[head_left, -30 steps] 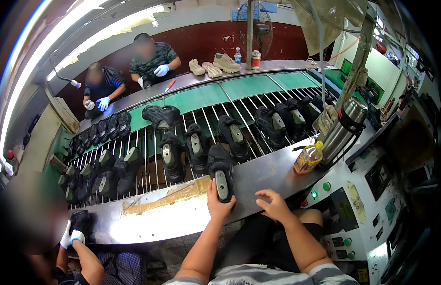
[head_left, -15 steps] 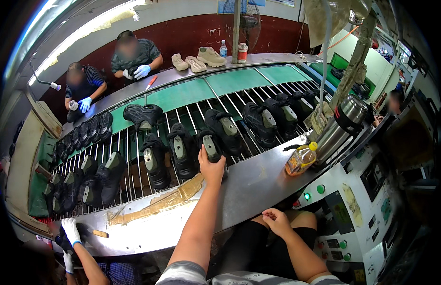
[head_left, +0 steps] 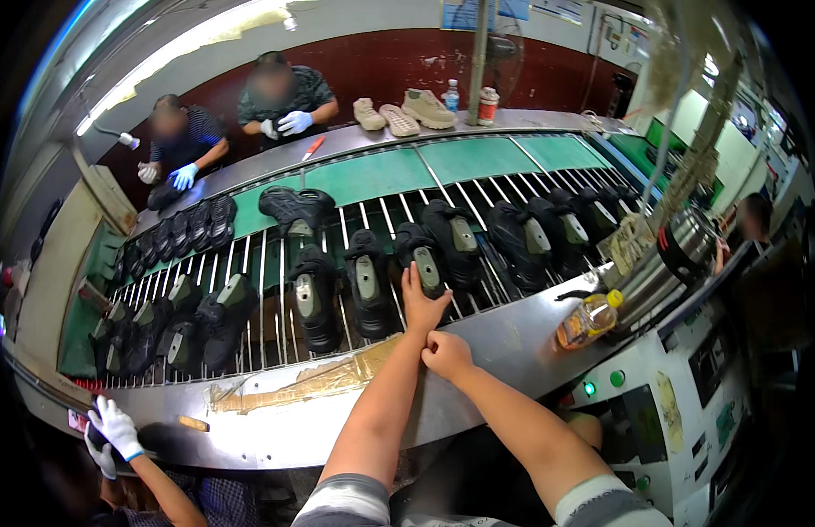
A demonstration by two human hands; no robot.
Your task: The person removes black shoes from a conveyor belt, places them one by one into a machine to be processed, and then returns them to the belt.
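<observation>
My left hand (head_left: 425, 307) is at the heel end of a black shoe (head_left: 416, 244) on the metal rack (head_left: 263, 303), its fingers and thumb on either side. A grey-green last with a hole in it fills the shoe's opening. Close by my left wrist, my right hand (head_left: 447, 354) is curled closed above the steel ledge (head_left: 486, 342); whatever its fingers might hold is hidden. Another black shoe (head_left: 368, 281) stands just left of the touched one, and a further black shoe (head_left: 456, 241) just right.
Several more black shoes line the rack both sides. A drink bottle (head_left: 590, 321) and steel flask (head_left: 667, 259) stand at the ledge's right, beside a control panel (head_left: 640, 413). Two people work across the green belt (head_left: 381, 173). White-gloved hands (head_left: 116, 428) show lower left.
My right hand has risen from my lap to beside my left wrist. My left hand stays at the same shoe. The view has shifted. The lower-left person's gloved hand has moved off the wooden handle.
</observation>
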